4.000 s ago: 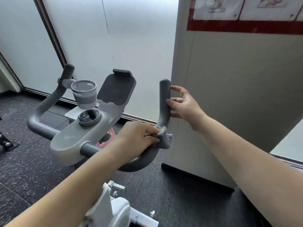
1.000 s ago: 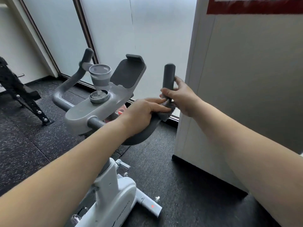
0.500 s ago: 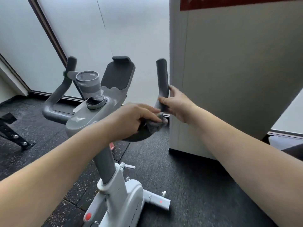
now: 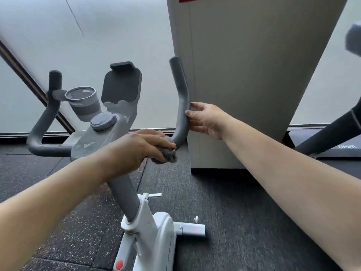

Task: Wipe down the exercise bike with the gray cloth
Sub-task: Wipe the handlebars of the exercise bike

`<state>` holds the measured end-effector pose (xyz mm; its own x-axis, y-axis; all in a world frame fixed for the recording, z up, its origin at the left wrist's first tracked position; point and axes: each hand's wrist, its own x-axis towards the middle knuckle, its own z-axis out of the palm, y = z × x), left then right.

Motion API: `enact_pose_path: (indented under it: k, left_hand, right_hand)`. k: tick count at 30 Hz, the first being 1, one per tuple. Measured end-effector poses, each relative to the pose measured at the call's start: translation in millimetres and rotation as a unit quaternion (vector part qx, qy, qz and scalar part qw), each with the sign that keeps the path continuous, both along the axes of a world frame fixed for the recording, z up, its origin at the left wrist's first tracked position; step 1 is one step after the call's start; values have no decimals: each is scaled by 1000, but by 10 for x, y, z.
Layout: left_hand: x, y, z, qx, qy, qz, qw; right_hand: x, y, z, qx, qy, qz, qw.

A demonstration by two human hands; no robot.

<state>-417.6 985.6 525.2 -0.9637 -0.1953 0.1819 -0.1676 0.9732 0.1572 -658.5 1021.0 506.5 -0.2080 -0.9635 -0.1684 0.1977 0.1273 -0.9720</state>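
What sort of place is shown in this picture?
Most likely a gym or fitness room. An exercise bike stands on a dark speckled rubber floor, and part of a second fitness machine shows at the right edge.

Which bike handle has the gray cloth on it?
The right handle, beside the white pillar; the gray cloth sits at its bend. The left handle is bare.

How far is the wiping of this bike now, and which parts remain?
Done: nothing shows it; no surface looks clearly wiped. In hand: the left hand grips the gray cloth against the bend of the right handlebar, while the right hand holds its upright part. Left, probably: the left handlebar, console, cup holder and white frame.
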Motion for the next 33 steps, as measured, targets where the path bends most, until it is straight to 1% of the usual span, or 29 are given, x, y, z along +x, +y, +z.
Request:
enact_pose_path:
  k: [2, 4, 6, 8, 9, 10, 11, 13, 14, 15, 16, 17, 18, 19, 20, 22, 24, 26, 28, 29, 31, 32, 33]
  left_hand:
    - [145, -51, 82, 77, 22, 58, 995]
    - [148, -59, 169, 151, 80, 127, 977]
    - [-41, -10, 263, 178, 156, 165, 957]
    - [-346, 11, 332, 195, 222, 173, 940]
    - [-517, 6, 354, 184, 241, 182, 935]
    - [-683, -10, 364, 175, 250, 192, 933]
    - [-838, -54, 339, 159, 241, 203, 936]
    - [-1066, -136, 257, 135, 197, 197, 951]
    - [-1092, -124, 218, 109, 161, 193, 962]
    - [-1100, -109, 164, 60, 137, 194, 970]
    - [-1065, -101, 105, 33, 125, 181, 975]
    - [-1003, -42, 85, 33, 117, 159, 980]
    - [-940, -9, 88, 18, 98, 157, 983]
    - [-882, 5, 84, 17, 100, 162, 982]
    - [-821, 41, 109, 55, 104, 168, 979]
    - [-801, 95, 138, 104, 159, 192, 963]
    - [-885, 136, 152, 111, 222, 259, 934]
    - [-1013, 189, 195, 104, 288, 321, 896]
    - [-1127, 254, 233, 120, 351, 339, 865]
    - [-1180, 296, 245, 124, 358, 339, 861]
    - [-1259, 389, 252, 153, 328, 309, 880]
    - [-1281, 430, 259, 189, 310, 282, 888]
    - [-1269, 461, 277, 233, 303, 255, 888]
  right_hand:
    - [-4, 50, 10, 12, 45, 6, 999]
    - [-23, 97, 5, 18, 61, -12, 998]
    - [-50, 122, -10, 20, 51, -46, 997]
    - [-76, 131, -26, 21, 45, -75, 996]
    - [-95, 133, -37, 21, 48, -85, 995]
    - [-118, 131, -52, 23, 52, -94, 994]
    - [-145, 129, -67, 24, 57, -102, 993]
    - [-213, 120, -105, 29, 60, -113, 991]
    - [-227, 123, -127, 30, 61, -117, 991]
    - [-257, 124, -144, 30, 62, -118, 991]
    - [-286, 124, -157, 30, 63, -114, 991]
    - [-309, 133, -163, 29, 64, -107, 992]
    - [-326, 142, -161, 27, 67, -99, 993]
    - [-339, 159, -148, 24, 72, -90, 993]
    - [-344, 176, -124, 18, 79, -84, 993]
    - [-330, 208, -48, -2, 81, -75, 994]
    - [-277, 232, 48, -28, 50, -51, 997]
    - [-207, 245, 146, -46, 6, -6, 999]
    - [-162, 241, 217, -61, -7, 27, 998]
    - [-152, 241, 239, -76, -12, 36, 996]
    - [-170, 252, 247, -115, -36, 47, 992]
    - [-192, 263, 241, -130, -52, 53, 989]
    - [-218, 264, 219, -138, -69, 54, 987]
